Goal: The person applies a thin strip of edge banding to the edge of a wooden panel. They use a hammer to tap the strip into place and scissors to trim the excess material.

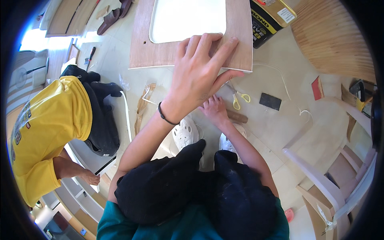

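Note:
My left hand (199, 68) lies across the near edge of a wooden panel (160, 55), fingers stretched over its top and thumb along the edge. Set into that panel is a white rectangular area (188, 20) with rounded corners. Lower down, close to the floor, my right hand (215, 110) has its fingers apart, and I see nothing held in it. A brown wooden block (237, 116) is beside its wrist. Scissors with yellow handles (242, 97) lie just right of that hand, their blades partly covered by the left thumb and the panel.
A black can (264, 24) stands behind the panel's right side. On the floor are a dark rectangular pad (270, 101), white edging strips (127, 116) and a screwdriver (92, 54). A person in a yellow shirt (60, 116) bends at the left. Chair parts (320, 176) stand at the right.

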`<act>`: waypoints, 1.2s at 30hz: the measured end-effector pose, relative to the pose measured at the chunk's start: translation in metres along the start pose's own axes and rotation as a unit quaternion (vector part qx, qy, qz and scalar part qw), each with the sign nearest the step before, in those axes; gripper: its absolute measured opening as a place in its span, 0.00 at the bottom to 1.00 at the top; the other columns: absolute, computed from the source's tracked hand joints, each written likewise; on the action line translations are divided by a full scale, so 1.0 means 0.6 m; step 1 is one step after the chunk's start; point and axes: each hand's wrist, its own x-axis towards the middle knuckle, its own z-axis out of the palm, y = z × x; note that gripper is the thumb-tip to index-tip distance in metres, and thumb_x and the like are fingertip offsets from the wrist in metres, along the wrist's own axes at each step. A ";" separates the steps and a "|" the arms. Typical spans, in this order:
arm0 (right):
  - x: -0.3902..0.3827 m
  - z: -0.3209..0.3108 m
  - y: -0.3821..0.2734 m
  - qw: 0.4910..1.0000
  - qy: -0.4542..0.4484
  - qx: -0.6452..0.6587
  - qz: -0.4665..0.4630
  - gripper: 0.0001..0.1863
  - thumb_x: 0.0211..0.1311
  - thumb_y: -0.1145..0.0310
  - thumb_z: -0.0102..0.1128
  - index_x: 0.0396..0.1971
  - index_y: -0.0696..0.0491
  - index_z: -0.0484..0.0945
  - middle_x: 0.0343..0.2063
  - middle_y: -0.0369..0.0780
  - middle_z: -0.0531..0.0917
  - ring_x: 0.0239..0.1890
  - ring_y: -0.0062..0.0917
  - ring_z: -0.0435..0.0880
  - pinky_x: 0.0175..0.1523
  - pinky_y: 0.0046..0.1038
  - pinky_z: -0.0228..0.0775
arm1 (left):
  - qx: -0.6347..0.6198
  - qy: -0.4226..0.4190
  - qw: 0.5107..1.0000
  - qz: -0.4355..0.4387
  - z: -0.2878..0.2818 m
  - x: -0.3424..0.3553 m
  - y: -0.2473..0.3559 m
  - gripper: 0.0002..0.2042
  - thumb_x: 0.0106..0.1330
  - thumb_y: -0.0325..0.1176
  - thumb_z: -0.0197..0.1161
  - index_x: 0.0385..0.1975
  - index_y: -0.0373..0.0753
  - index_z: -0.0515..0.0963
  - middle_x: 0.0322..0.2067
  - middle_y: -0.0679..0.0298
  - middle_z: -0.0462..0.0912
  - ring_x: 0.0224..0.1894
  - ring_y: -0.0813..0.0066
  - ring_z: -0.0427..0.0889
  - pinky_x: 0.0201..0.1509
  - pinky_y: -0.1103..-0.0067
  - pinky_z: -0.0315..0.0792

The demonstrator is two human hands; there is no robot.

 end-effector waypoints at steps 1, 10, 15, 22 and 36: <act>0.003 -0.002 -0.001 1.000 -0.021 0.005 -0.001 0.26 0.56 0.56 0.66 0.49 0.55 0.71 0.48 0.45 0.73 0.47 0.38 0.80 0.50 0.44 0.72 | -0.009 -0.008 1.000 0.000 -0.004 0.001 -0.002 0.29 0.53 0.50 0.71 0.54 0.43 0.78 0.45 0.60 0.76 0.44 0.62 0.73 0.52 0.68 0.65; -0.079 -0.220 0.000 0.985 -0.132 0.100 0.042 0.23 0.52 0.66 0.67 0.46 0.55 0.71 0.44 0.46 0.74 0.35 0.40 0.82 0.36 0.38 0.77 | -0.040 -0.040 0.998 0.015 -0.021 -0.005 -0.018 0.25 0.57 0.43 0.69 0.57 0.52 0.78 0.48 0.59 0.75 0.45 0.62 0.74 0.53 0.69 0.65; -0.098 -0.338 0.012 0.995 0.013 0.104 -0.001 0.17 0.46 0.71 0.70 0.34 0.56 0.72 0.24 0.42 0.78 0.23 0.37 0.80 0.28 0.33 0.71 | -0.059 -0.031 0.998 0.000 -0.023 -0.010 -0.008 0.24 0.56 0.35 0.67 0.56 0.51 0.77 0.46 0.62 0.74 0.46 0.65 0.73 0.51 0.69 0.63; -0.045 -0.391 0.029 0.993 0.100 -0.028 -0.063 0.13 0.35 0.75 0.65 0.22 0.53 0.69 0.18 0.39 0.73 0.19 0.34 0.77 0.24 0.34 0.67 | -0.052 -0.017 0.998 0.014 -0.025 -0.009 -0.008 0.23 0.56 0.34 0.67 0.55 0.54 0.79 0.45 0.61 0.75 0.46 0.65 0.73 0.51 0.70 0.63; 0.006 -0.409 0.028 0.995 0.079 0.004 -0.065 0.16 0.31 0.75 0.66 0.24 0.52 0.70 0.17 0.38 0.74 0.20 0.33 0.78 0.24 0.33 0.67 | -0.073 -0.020 0.997 0.000 -0.022 -0.009 -0.007 0.23 0.54 0.34 0.68 0.53 0.54 0.80 0.45 0.62 0.75 0.47 0.66 0.73 0.50 0.71 0.63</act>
